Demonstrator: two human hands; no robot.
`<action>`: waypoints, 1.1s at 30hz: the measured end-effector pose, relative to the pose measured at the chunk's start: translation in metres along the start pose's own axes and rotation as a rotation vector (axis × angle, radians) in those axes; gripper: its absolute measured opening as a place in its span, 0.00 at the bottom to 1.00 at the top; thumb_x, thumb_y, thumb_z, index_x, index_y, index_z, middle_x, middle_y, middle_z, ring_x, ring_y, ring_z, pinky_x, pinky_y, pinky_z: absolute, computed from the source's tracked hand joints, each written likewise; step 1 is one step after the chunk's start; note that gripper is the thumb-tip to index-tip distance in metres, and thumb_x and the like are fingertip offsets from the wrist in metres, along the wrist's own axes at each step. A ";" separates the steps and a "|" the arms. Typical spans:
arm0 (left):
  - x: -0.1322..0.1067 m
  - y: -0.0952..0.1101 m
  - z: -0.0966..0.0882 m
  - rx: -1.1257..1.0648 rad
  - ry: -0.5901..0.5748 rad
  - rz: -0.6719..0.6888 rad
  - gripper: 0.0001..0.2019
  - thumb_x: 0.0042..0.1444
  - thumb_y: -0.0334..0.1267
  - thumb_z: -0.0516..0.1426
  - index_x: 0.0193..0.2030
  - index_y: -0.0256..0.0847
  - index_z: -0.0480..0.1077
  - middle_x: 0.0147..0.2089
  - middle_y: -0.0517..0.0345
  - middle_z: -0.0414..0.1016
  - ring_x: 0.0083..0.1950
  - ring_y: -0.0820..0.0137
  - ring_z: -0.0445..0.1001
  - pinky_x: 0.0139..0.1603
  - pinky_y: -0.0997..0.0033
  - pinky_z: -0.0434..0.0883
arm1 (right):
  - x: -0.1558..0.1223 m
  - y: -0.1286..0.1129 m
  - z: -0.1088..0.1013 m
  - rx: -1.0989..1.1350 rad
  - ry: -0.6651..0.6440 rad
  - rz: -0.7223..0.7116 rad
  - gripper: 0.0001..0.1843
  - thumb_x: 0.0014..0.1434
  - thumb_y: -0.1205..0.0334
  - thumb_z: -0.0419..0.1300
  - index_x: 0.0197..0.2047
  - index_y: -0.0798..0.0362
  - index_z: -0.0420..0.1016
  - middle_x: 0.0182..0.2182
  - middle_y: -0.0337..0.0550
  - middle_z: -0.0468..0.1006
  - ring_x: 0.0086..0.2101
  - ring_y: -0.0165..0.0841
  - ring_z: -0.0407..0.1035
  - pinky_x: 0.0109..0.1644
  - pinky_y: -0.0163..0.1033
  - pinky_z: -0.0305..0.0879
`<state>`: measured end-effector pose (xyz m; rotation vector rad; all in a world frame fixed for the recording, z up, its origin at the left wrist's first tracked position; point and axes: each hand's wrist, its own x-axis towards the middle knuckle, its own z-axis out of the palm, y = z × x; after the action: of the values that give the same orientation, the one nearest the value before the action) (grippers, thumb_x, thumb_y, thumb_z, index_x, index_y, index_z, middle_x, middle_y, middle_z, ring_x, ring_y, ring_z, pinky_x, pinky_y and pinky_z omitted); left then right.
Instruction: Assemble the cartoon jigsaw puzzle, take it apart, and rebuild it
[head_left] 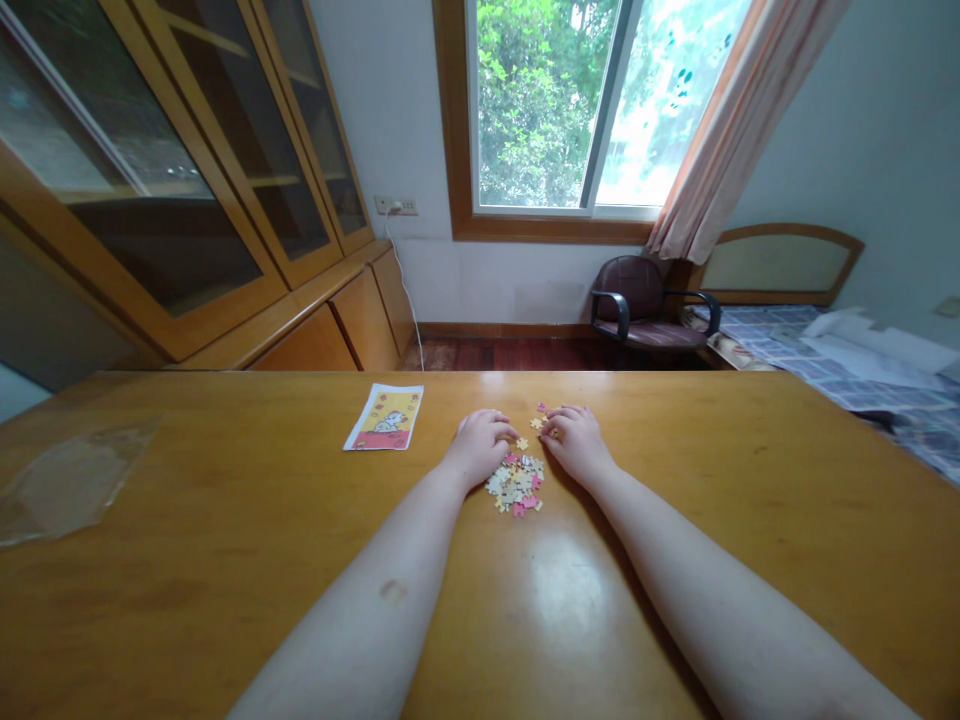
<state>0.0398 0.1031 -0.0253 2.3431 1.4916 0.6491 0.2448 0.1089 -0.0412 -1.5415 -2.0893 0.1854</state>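
Currently, left hand (480,447): palm down at the left side of the heap, fingers loosely curled, fingertips at or just beside its far edge; whether they pinch a piece is hidden.

Right hand (577,443): palm down at the right side, fingers curled inward toward the left hand, with tips among a few scattered pieces; I cannot tell if it has hold of one.

Jigsaw pieces (517,484): small cream, yellow and pink pieces in a loose heap on the wooden table (675,560), between the hands and reaching nearer than them, with a few strays on the far side.

Printed card (384,417): a cartoon white animal on yellow and red, lying flat left of the left hand, well apart from the heap.

Clear plastic sheet (75,482): flat at the table's far left.

Beyond the table: a glass-fronted wooden cabinet (187,170) at left, a window (555,110) ahead, a dark office chair (637,305) below it, and a bed (825,360) at right.
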 end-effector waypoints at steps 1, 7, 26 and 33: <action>0.000 0.000 0.000 -0.001 0.014 -0.004 0.15 0.51 0.29 0.52 0.36 0.45 0.80 0.50 0.55 0.76 0.55 0.62 0.69 0.62 0.59 0.62 | 0.000 0.000 -0.001 -0.004 0.003 0.006 0.04 0.56 0.62 0.62 0.32 0.49 0.80 0.43 0.44 0.79 0.52 0.43 0.64 0.63 0.58 0.46; 0.000 0.000 0.001 0.000 -0.026 0.048 0.14 0.51 0.31 0.53 0.36 0.49 0.80 0.48 0.57 0.77 0.54 0.63 0.69 0.62 0.58 0.61 | -0.001 0.002 0.000 -0.032 -0.030 -0.013 0.08 0.57 0.62 0.60 0.34 0.46 0.82 0.45 0.43 0.79 0.53 0.44 0.63 0.65 0.59 0.42; 0.002 -0.003 -0.005 -0.098 0.074 -0.219 0.15 0.52 0.29 0.50 0.39 0.41 0.77 0.42 0.55 0.80 0.46 0.65 0.75 0.50 0.68 0.70 | 0.001 0.005 0.001 -0.049 -0.023 0.083 0.14 0.59 0.61 0.54 0.42 0.50 0.80 0.51 0.47 0.76 0.54 0.44 0.63 0.62 0.53 0.52; 0.002 -0.003 -0.003 -0.104 0.017 -0.231 0.15 0.53 0.30 0.51 0.40 0.41 0.77 0.45 0.54 0.80 0.48 0.64 0.75 0.51 0.66 0.70 | 0.000 0.010 0.003 -0.143 0.011 0.321 0.34 0.60 0.48 0.53 0.62 0.62 0.63 0.60 0.64 0.64 0.60 0.54 0.57 0.63 0.59 0.48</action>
<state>0.0365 0.1059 -0.0235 2.0544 1.6613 0.6693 0.2521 0.1125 -0.0481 -1.9559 -1.8695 0.1438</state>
